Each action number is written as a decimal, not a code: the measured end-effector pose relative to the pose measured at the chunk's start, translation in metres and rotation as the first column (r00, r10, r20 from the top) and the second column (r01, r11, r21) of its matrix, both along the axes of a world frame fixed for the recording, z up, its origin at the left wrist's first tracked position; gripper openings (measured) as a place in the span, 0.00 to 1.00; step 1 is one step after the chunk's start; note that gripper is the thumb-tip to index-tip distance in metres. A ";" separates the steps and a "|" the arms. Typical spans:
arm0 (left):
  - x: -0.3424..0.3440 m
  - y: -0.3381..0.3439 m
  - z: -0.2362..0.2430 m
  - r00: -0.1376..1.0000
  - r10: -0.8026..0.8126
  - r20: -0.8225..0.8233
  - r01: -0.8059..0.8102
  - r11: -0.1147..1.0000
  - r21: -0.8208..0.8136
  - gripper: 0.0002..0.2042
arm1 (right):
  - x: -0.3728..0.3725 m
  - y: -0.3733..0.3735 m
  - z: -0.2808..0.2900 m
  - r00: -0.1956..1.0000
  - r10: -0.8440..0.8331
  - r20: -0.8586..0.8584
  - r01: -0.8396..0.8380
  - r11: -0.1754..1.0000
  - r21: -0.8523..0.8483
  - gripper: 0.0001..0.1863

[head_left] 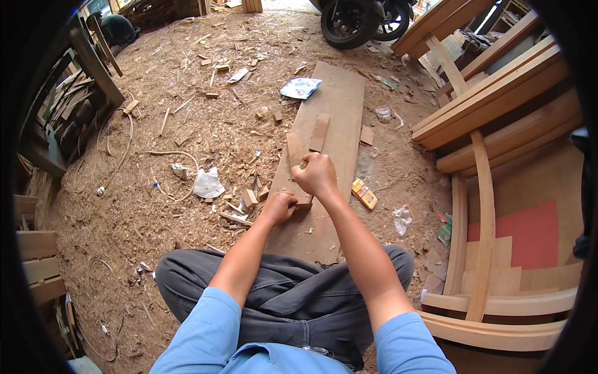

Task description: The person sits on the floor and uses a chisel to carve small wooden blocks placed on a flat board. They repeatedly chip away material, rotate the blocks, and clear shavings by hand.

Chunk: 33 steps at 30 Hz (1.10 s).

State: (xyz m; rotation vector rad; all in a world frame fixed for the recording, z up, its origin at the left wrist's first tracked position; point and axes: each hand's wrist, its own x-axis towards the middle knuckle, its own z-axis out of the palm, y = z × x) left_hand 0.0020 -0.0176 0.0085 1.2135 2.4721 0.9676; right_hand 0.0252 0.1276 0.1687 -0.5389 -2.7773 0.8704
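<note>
the person sits cross-legged on the sawdust floor [156, 206] with a long flat board [336, 112] laid out ahead of the knees. the right hand [317, 174] is closed into a fist over a small tool, too hidden in the grip to name, set against a narrow wood strip [294, 153] that lies on the board near its left edge. the left hand [278, 207] is curled, fingers pressing down on the near end of that strip, close to the board's left edge.

judging from this, the work goes best if the left hand keeps the strip pinned flat and stays behind the tool's line, with the right wrist steady and the strokes short.

a second short strip [319, 132] lies just beyond on the board. offcuts, a crumpled white bag [207, 184] and a yellow box [364, 194] litter the floor; curved furniture frames [479, 187] stand at right, a motorbike wheel [346, 25] beyond the board's far end.
</note>
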 end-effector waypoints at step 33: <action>0.005 0.000 -0.014 1.000 0.002 -0.020 -0.002 1.000 0.022 0.08 | 0.007 -0.020 0.000 0.996 -0.020 -0.084 0.029 0.994 0.107 0.15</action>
